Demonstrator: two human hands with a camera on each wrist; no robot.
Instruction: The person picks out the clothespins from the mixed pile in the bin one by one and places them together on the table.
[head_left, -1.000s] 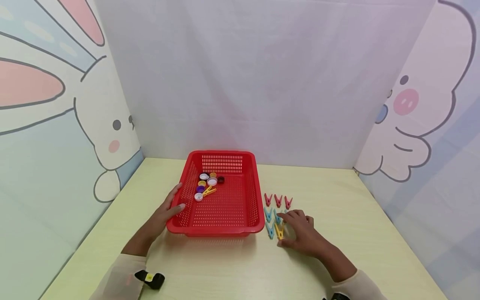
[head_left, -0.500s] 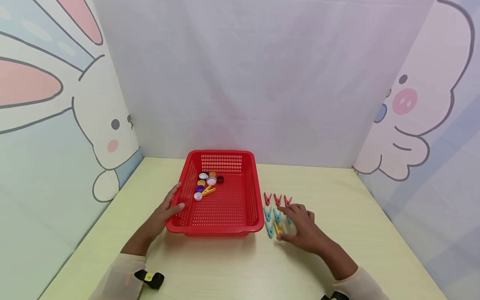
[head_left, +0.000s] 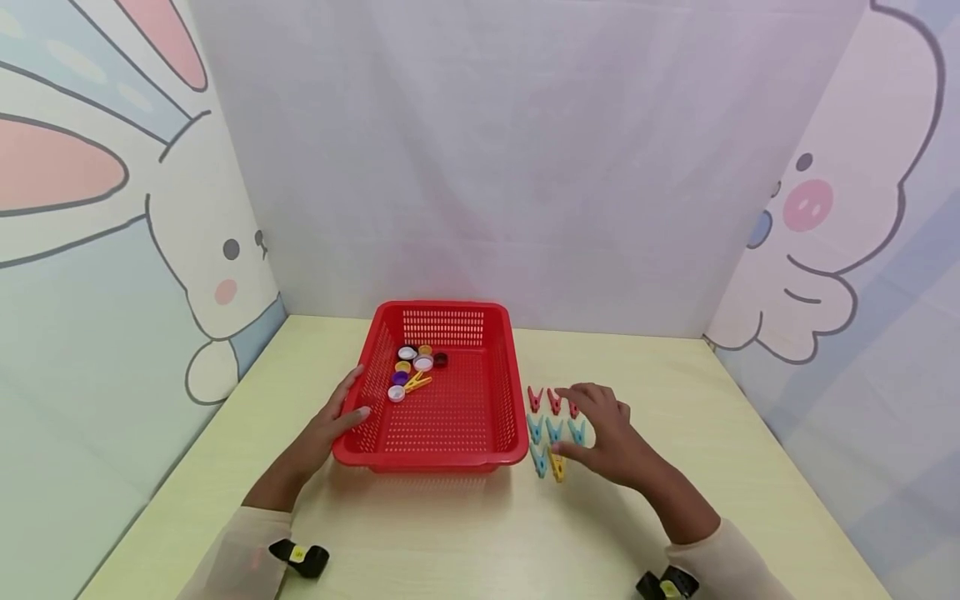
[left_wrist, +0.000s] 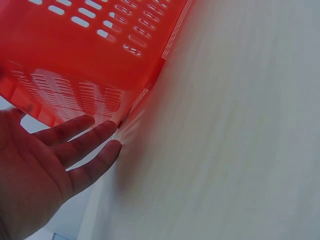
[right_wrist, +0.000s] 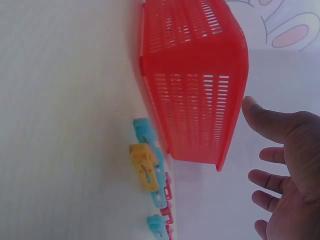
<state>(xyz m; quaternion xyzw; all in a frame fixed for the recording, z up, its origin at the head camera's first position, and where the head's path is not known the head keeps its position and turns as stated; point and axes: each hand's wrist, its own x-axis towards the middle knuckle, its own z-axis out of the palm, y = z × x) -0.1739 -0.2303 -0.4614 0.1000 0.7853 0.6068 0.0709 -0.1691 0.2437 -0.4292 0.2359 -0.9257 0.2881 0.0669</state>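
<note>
My left hand [head_left: 327,431] holds the left side of a red plastic basket [head_left: 431,461], thumb over the rim and fingers along the outer wall. In the left wrist view these fingers [left_wrist: 82,142] look fairly straight against the wall. My right hand [head_left: 607,437] hovers with parted fingers over clothespins right of the basket, gripping nothing. Three pink clothespins [head_left: 535,399] form the back row, one partly covered by the hand. Several light blue clothespins [head_left: 554,430] lie nearer, beside a yellow clothespin [head_left: 557,467] in front. The right wrist view shows the yellow clothespin [right_wrist: 144,166] beside blue ones.
Inside the basket, toward its back left, lie several bottle caps [head_left: 423,362] in white, yellow, purple and dark colours. Another yellow clothespin [head_left: 417,382] lies among them. The pale wooden table [head_left: 675,392] meets a light cloth backdrop [head_left: 525,167] behind and cartoon-printed side panels.
My right hand has risen and shifted away from me, off the yellow clothespin, uncovering it and a blue one. The left hand and basket stay in place.
</note>
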